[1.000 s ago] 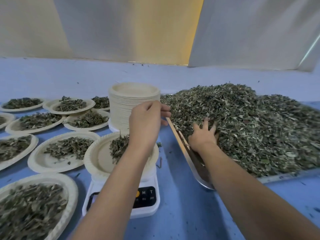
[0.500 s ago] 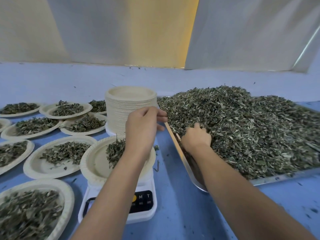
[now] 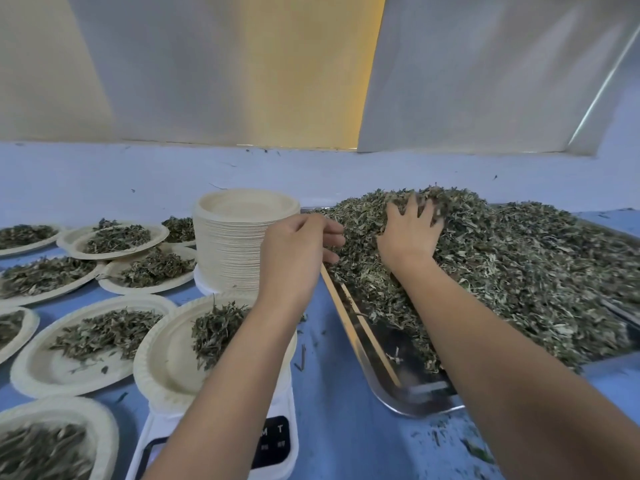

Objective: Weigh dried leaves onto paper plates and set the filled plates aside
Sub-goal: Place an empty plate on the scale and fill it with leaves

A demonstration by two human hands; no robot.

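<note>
A large grab from the dried leaves [image 3: 519,271] could overshoot the weight or scatter onto the bench [image 3: 332,427]. Right hand [image 3: 410,233]: grip released, fingers spread on the heap in the metal tray [image 3: 408,382]. Left hand [image 3: 298,247] hovers half-curled just left; whether it pinches anything I cannot tell. 1 plate [image 3: 166,365] on the scale [image 3: 273,441] holds a small pile; filled plates [image 3: 45,372] lie left, the empty stack [image 3: 235,258] farther back.

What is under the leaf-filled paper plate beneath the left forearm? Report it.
A white digital scale carries that plate. The left forearm covers most of its display, so no reading shows.
</note>
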